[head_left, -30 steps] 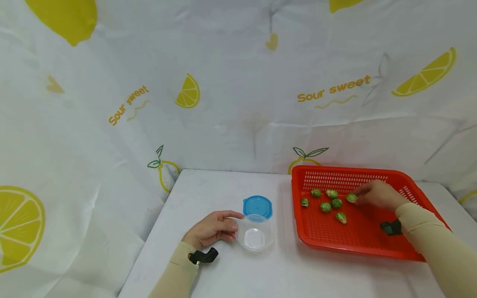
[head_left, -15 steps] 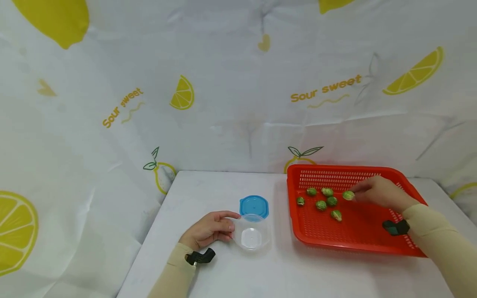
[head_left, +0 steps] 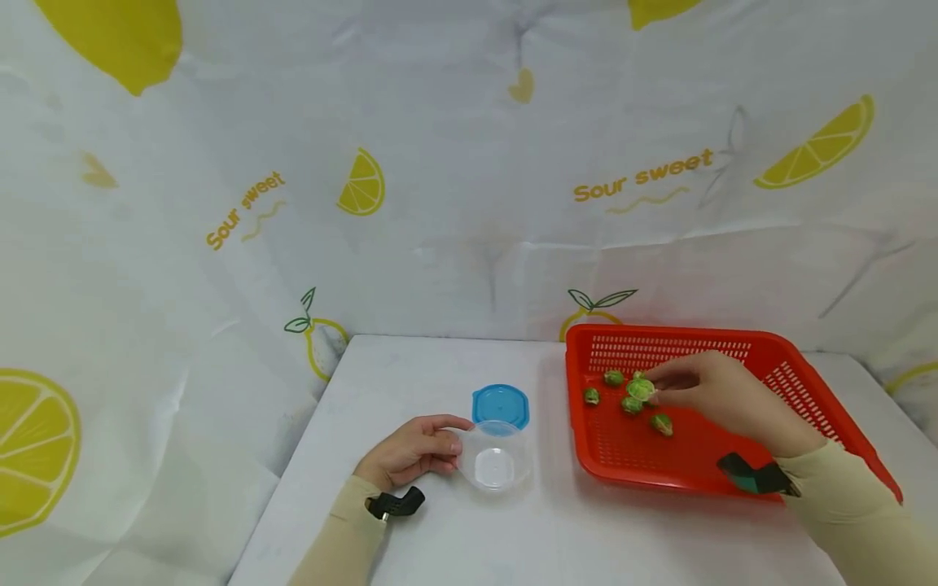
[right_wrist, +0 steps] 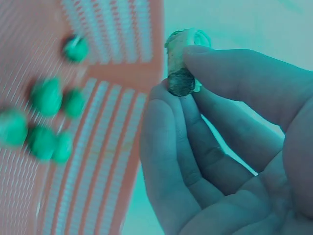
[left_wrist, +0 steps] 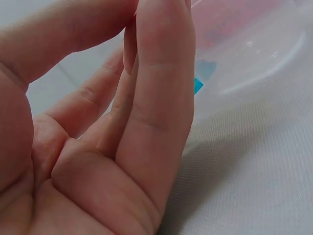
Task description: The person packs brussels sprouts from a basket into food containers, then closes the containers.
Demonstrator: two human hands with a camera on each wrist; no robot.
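Note:
Between thumb and fingertips my right hand [head_left: 725, 399] pinches a Brussels sprout [head_left: 641, 389], lifted above the other sprouts in the red basket [head_left: 703, 468]. Its dark cut stem end [right_wrist: 181, 82] shows in the right wrist view. On the white table, my left hand [head_left: 409, 452] holds the left side of a clear plastic container [head_left: 495, 470], thumb and fingers at its wall. No contents show in the container. In the left wrist view the fingers [left_wrist: 156, 98] hide much of the contact, with part of the clear wall [left_wrist: 259, 58] to the right.
A blue lid [head_left: 501, 403] lies just behind the clear container. Several loose Brussels sprouts [head_left: 661, 424] sit in the left half of the basket. The basket's raised slotted wall stands between the sprouts and the container. A lemon-print cloth [head_left: 469, 163] hangs behind the table.
My right hand has raised the sprout off the basket floor and carried it left, over the other sprouts. The left hand stays at the container; the head view has shifted slightly.

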